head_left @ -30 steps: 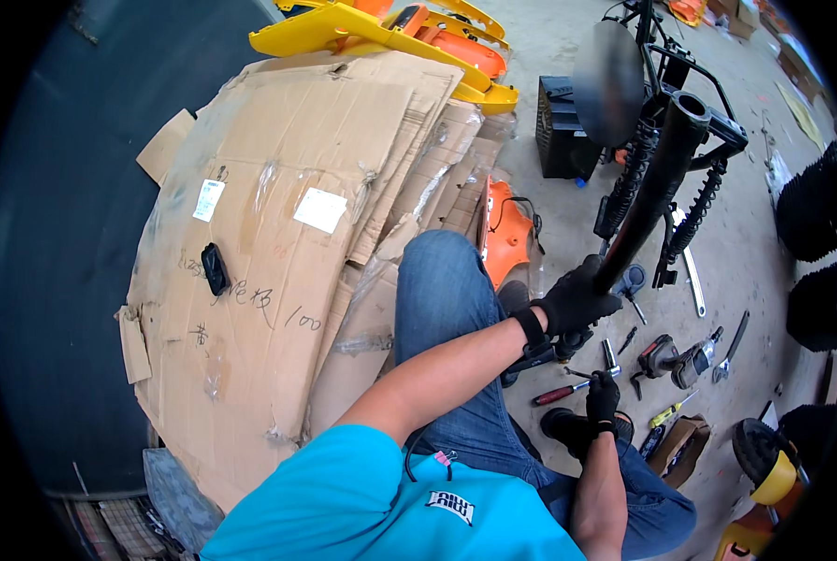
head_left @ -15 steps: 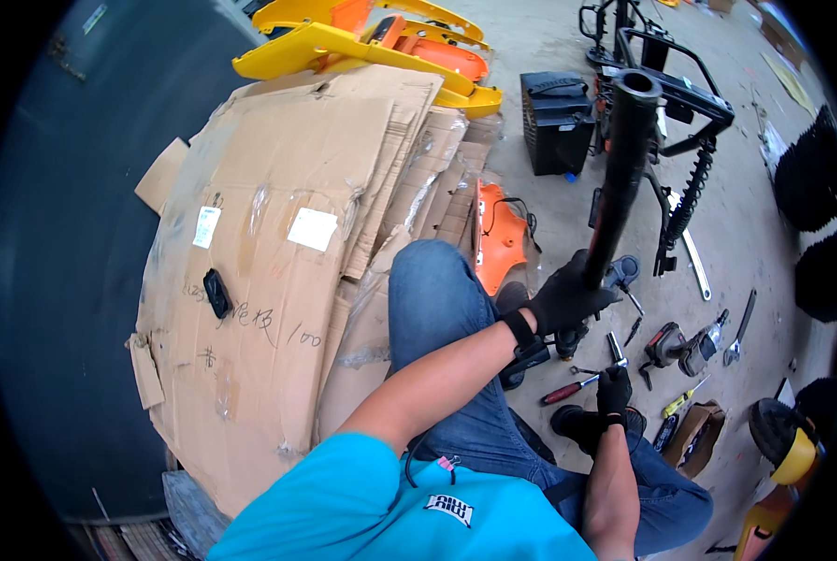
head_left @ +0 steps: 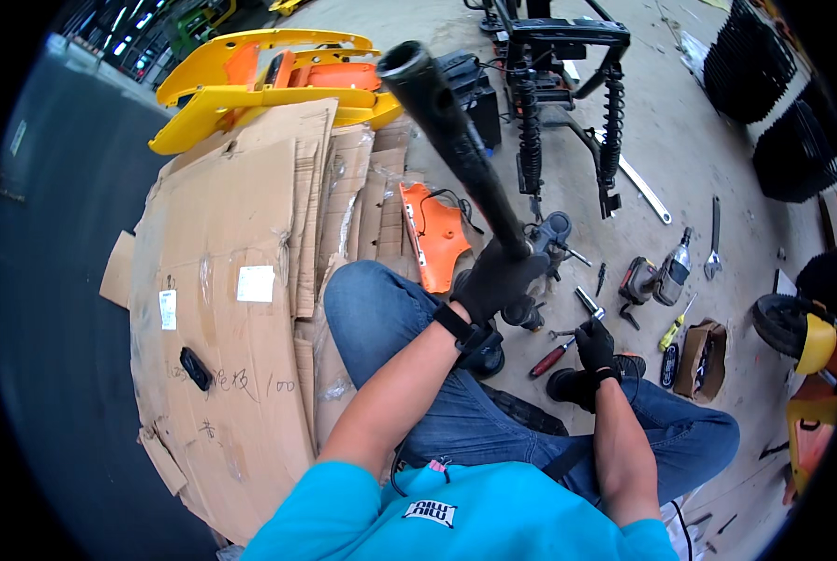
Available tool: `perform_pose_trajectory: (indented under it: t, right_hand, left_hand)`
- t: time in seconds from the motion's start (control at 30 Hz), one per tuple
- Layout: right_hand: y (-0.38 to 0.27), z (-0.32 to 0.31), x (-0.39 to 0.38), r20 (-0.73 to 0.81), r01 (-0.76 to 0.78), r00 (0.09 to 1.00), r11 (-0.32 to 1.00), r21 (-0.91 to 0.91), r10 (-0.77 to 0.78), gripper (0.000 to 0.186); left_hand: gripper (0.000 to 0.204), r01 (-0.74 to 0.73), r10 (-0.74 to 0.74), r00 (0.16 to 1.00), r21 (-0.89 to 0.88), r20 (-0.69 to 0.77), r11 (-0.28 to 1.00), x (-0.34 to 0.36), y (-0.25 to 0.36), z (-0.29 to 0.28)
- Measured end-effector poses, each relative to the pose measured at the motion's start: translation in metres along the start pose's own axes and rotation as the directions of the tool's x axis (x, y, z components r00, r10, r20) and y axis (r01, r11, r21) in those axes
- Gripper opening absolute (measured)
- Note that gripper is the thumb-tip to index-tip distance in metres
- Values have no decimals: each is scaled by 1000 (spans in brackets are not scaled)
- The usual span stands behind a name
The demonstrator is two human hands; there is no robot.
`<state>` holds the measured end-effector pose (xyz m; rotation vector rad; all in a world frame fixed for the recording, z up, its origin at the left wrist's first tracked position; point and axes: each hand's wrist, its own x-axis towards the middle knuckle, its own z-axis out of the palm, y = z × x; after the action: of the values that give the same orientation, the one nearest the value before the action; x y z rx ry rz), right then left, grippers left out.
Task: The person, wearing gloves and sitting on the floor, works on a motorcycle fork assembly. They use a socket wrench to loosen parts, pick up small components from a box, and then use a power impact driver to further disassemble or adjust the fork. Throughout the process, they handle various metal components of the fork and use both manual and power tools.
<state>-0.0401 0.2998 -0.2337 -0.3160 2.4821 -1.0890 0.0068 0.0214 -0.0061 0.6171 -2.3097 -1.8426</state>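
Observation:
My left hand (head_left: pixel 501 280), in a black glove, is wrapped round the lower part of a long black metal tube (head_left: pixel 456 131). The tube leans up and left, its hollow end toward me. Beside that hand is a grey metal clamp-like part (head_left: pixel 556 229); whether it joins the tube is hidden. My right hand (head_left: pixel 594 348), also gloved, is closed low in front of my shoe. Its fingertips are next to a chrome socket (head_left: pixel 588 301) and a red-handled ratchet (head_left: pixel 551 360). What those fingers hold, if anything, I cannot make out.
Flattened cardboard (head_left: pixel 222 224) is stacked at left, with yellow body panels (head_left: pixel 278 89) behind it. An orange panel (head_left: pixel 435 236) lies ahead. A black vehicle frame (head_left: pixel 568 37) stands beyond. At right are a power tool (head_left: pixel 652 279), an adjustable wrench (head_left: pixel 714 238) and an open small box (head_left: pixel 701 360).
My view has swung to the right, so the scene sits further left. The tube now tilts more to the left. Both hands keep their closed shape.

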Motion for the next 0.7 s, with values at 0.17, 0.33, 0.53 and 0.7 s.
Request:
perform_pose_trajectory:
  t: [0.17, 0.33, 0.53, 0.7]
  right_hand:
    - [6, -5, -3, -55, 2, 998, 998, -65, -6, 18]
    - [-13, -3, -4, 22, 6, 1000, 996, -92, -4, 21]
    - [-9, 0, 0, 58, -27, 998, 1000, 12, 26, 22]
    - [-7, 3, 1, 30, -10, 1000, 998, 65, 8, 21]
  left_hand:
    - [22, 152, -144, 986, -87, 86, 985, 4, -3, 5]
    - [57, 122, -113, 993, -340, 44, 932, -2, 6, 1]
    - [39, 182, -158, 982, -300, 102, 937, 2, 6, 1]
    - [40, 154, -137, 988, -334, 75, 930, 0, 5, 3]
